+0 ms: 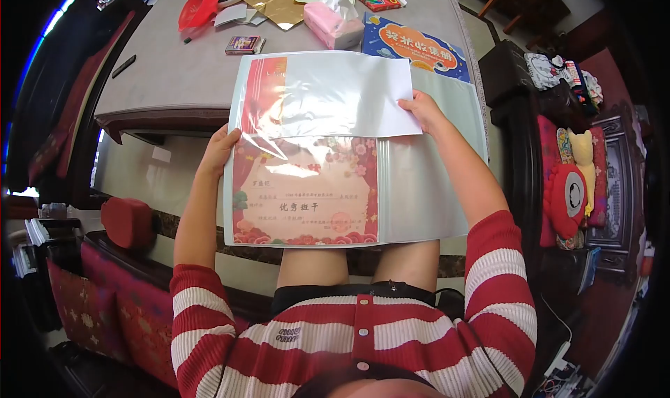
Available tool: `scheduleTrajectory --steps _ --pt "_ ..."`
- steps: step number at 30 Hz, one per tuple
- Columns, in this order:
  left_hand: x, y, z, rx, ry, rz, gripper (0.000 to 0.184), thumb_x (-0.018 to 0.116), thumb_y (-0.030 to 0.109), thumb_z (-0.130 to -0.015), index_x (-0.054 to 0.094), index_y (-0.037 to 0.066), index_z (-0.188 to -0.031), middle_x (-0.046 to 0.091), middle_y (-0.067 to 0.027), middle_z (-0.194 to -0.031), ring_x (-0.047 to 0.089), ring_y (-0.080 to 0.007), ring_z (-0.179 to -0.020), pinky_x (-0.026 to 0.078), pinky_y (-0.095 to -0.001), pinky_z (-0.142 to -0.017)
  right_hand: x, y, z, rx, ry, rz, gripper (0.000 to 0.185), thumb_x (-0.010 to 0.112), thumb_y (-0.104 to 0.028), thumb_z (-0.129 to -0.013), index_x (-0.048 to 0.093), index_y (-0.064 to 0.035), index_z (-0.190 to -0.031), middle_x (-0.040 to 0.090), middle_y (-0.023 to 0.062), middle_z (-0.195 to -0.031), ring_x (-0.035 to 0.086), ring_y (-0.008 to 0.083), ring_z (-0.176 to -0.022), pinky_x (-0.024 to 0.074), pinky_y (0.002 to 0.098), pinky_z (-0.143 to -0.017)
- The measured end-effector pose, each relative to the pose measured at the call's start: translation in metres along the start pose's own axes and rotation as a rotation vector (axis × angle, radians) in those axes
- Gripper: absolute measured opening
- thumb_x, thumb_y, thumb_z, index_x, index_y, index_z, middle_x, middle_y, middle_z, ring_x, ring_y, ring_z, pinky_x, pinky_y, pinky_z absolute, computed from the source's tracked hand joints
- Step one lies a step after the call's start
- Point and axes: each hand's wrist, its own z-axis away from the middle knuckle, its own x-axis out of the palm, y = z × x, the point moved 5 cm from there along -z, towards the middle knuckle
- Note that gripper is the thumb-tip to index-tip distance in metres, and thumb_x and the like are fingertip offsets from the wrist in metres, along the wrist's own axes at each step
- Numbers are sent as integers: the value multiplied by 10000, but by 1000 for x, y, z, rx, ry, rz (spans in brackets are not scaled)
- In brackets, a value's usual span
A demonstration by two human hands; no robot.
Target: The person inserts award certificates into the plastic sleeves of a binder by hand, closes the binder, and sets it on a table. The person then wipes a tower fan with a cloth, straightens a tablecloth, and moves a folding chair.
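Note:
An open display folder with clear sleeves is held above my lap, against the table's near edge. Its left page shows a pink-and-red certificate with flower borders and Chinese characters. A white sheet covers the certificate's upper part, apparently lying within the glossy sleeve, its right end sticking out. My right hand pinches that right end between thumb and fingers. My left hand grips the folder's left edge, thumb on the front; its other fingers are mostly hidden behind.
On the table are a tissue pack, a card box, a red plastic basket, gold envelopes, an UNO box and a blue printed cover. A dark remote lies at left. Cushioned seats flank me.

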Motion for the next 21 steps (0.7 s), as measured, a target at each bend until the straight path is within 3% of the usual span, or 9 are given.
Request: scheduleTrajectory --steps 7,10,13,16,17,19,21 --pt "8 -1 5 21 37 129 216 504 157 -900 536 25 -1067 599 2 -832 536 -47 -653 440 -196 -596 24 -3 -13 29 1 7 314 608 -18 -767 527 37 -1065 621 160 -941 640 242 -764 532 350 -676" --pt "-17 -26 -9 8 -71 155 244 499 163 -903 522 17 -1097 609 -28 -913 570 -74 -756 464 -220 -673 6 -14 -12 91 113 144 388 638 -45 -739 509 37 -1096 595 189 -1028 627 272 -850 520 387 -719" --pt "-5 -18 1 -23 -72 136 259 493 172 -906 509 19 -1114 600 -32 -913 570 -87 -755 478 -235 -677 0 -58 24 -274 538 1015 442 612 -143 -776 482 -30 -1183 473 191 -1247 502 306 -1116 429 472 -888" --pt "-1 -23 3 -60 42 160 285 504 199 -900 499 20 -1121 585 -21 -863 551 -91 -701 484 -244 -637 36 -46 22 -743 259 1494 475 533 -257 -835 421 -142 -1282 305 112 -1406 269 290 -1304 252 526 -1020" --pt "0 -27 6 -104 19 250 285 515 188 -891 497 20 -1121 580 -20 -851 537 -86 -677 479 -238 -619 40 -32 15 -715 126 1581 488 427 -337 -885 334 -233 -1352 214 44 -1458 145 265 -1355 138 525 -1063" --pt "-1 -33 9 -182 -19 431 290 535 166 -874 494 20 -1122 569 -18 -828 509 -75 -629 471 -224 -584 43 -15 8 -657 57 1471 518 401 -358 -891 278 -232 -1379 176 46 -1469 136 264 -1357 123 516 -1069" --pt "-6 -34 4 -130 -54 289 293 551 121 -850 492 19 -1119 569 -25 -828 489 -64 -603 457 -203 -567 52 -13 8 -621 6 1439 546 360 -378 -901 218 -225 -1406 110 37 -1485 102 260 -1364 96 501 -1079"
